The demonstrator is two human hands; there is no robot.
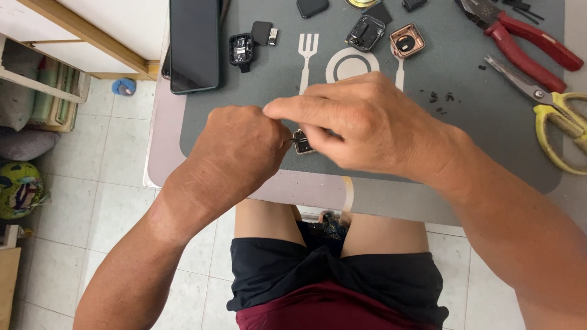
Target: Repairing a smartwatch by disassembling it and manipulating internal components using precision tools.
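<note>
Pliers [526, 46] and scissors [553, 113] lie beside right hand [373, 125].

A floor [122, 159] of pale square tiles with thin grey lines is being seen under everything. A pale table [160, 153] is being covered by a grey mat [489, 122] with a white fork and plate drawn on it. At the top left, a white cupboard with a wooden edge [79, 30] is being lit by soft daylight. Below it, a low shelf [43, 85] is being filled with folded cloth. A green and yellow ball [18, 189] is being left on the floor beside it.
</note>
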